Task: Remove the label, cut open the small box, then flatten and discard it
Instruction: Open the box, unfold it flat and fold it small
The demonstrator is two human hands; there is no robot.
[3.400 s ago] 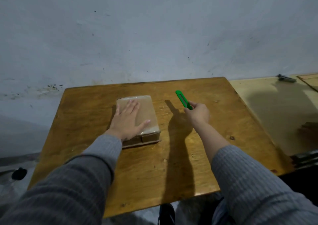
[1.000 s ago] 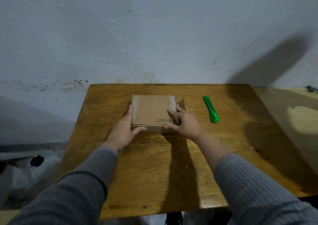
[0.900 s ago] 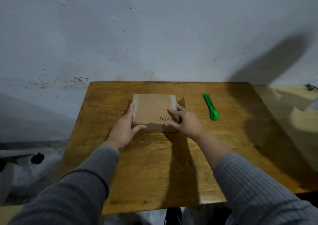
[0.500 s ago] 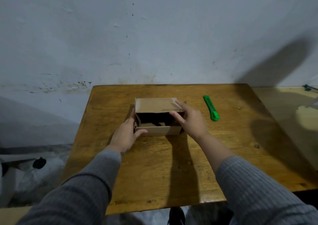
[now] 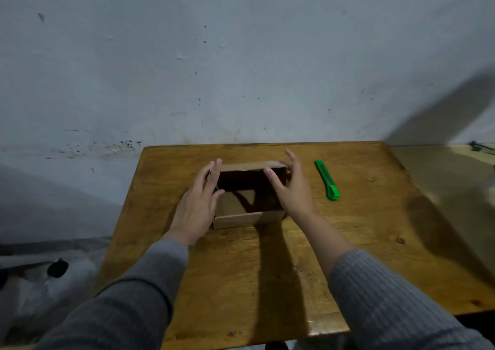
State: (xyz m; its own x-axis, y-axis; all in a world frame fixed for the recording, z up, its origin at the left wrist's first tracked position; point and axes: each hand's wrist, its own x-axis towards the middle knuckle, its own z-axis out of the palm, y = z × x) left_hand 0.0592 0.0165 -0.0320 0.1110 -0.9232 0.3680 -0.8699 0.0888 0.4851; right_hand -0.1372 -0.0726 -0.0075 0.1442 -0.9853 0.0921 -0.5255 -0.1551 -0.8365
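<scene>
The small cardboard box (image 5: 242,217) stands on the wooden table (image 5: 267,269) with its lid raised upright at the back and its dark inside showing. My left hand (image 5: 198,202) lies along the box's left side, fingers straight. My right hand (image 5: 290,186) is at the box's right side with straight fingers, thumb over the opening. A green utility knife (image 5: 327,180) lies on the table to the right of the box, held by neither hand. I see no label on the box.
The table's back edge meets a grey wall (image 5: 241,55). A lighter second surface (image 5: 455,189) adjoins on the right, with a dark object (image 5: 479,146) at its far end. Pale bags and a black item (image 5: 57,268) lie on the floor to the left.
The box's lid has swung from flat to fully upright. My hands have shifted from its front corners to its two sides. The knife has stayed where it lies.
</scene>
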